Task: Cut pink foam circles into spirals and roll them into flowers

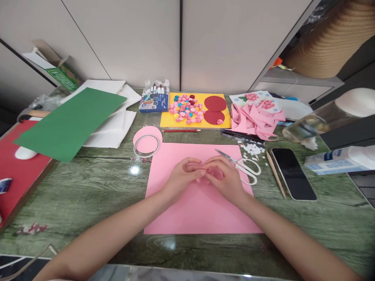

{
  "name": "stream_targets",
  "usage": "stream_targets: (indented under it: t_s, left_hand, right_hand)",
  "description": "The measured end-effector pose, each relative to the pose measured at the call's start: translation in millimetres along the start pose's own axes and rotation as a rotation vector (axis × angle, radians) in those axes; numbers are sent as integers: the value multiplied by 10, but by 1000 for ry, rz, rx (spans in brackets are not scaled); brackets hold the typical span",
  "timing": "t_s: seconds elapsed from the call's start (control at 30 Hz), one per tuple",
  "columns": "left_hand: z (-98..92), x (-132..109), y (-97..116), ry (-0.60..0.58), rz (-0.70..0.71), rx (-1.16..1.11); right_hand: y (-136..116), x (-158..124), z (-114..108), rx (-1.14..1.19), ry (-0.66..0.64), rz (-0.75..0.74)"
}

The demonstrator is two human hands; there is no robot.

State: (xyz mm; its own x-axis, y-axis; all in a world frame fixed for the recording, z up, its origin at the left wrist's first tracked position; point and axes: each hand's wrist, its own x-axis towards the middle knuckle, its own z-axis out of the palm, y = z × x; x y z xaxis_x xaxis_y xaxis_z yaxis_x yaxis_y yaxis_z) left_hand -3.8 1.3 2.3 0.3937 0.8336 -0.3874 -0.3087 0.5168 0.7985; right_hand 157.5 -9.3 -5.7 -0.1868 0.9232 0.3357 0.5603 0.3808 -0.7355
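My left hand (184, 173) and my right hand (225, 177) meet over a pink paper sheet (187, 214) on the table. Between their fingertips is a small pink paper piece (202, 179), pinched from both sides; its shape is mostly hidden. White-handled scissors (249, 169) lie just right of my right hand, blades partly on the sheet. To the upper left, a roll of tape (146, 146) overlaps a pink paper circle (148, 132). Beyond the hands, a yellow sheet (165, 120) carries many small coloured paper balls (187, 109) and two dark red circles (215, 104).
Pink paper scraps (254, 119), pens (243, 136) and white bits (253, 149) lie at the back right. A phone (293, 173), wooden stick (275, 174) and clear bottle (316, 117) stand or lie right. Green paper (73, 123), white sheets (114, 132) and a marker box (154, 102) occupy the left and back.
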Motion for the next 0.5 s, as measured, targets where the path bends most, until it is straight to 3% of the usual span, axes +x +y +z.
stream_targets:
  t_s: [0.33, 0.5]
  left_hand:
    - [1, 13, 10, 48, 22, 62]
    - [-85, 71, 82, -48, -21, 142]
  right_hand:
    - [-7, 5, 1, 31, -55, 2]
    - [-16, 4, -19, 62, -102, -47]
